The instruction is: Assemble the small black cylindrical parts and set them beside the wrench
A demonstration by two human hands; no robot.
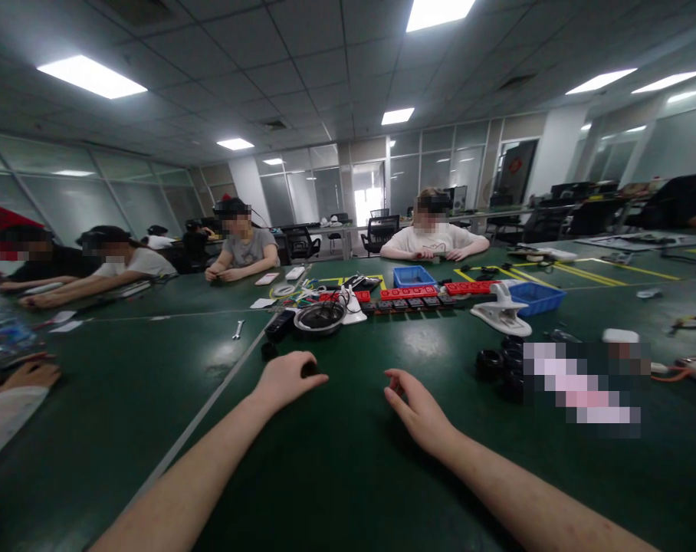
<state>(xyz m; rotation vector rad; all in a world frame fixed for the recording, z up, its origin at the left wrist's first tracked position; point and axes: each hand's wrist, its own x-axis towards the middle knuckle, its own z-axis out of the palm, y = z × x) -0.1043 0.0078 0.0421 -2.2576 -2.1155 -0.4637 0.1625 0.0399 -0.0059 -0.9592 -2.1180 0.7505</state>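
My left hand [287,379] is over the green table [348,460], left of the middle, fingers curled and thumb stretched out apart from them. The gap between its thumb and fingers looks dark, and I make out no object in it. A small black round piece [269,351] lies just beyond its knuckles. Across from it, my right hand [420,410] is open, with slightly bent fingers pointing inward and nothing visible in them. Bare green tabletop shows between the two hands. Several black ring-shaped pieces [489,364] stand to the right of my right hand.
Ahead are a round black pan-like dish [319,318], red strips [408,293], a white clamp [503,310], and blue trays [414,276]. A wrench [238,330] lies to the left. Several people sit around; one person's hand [31,374] rests at the left edge.
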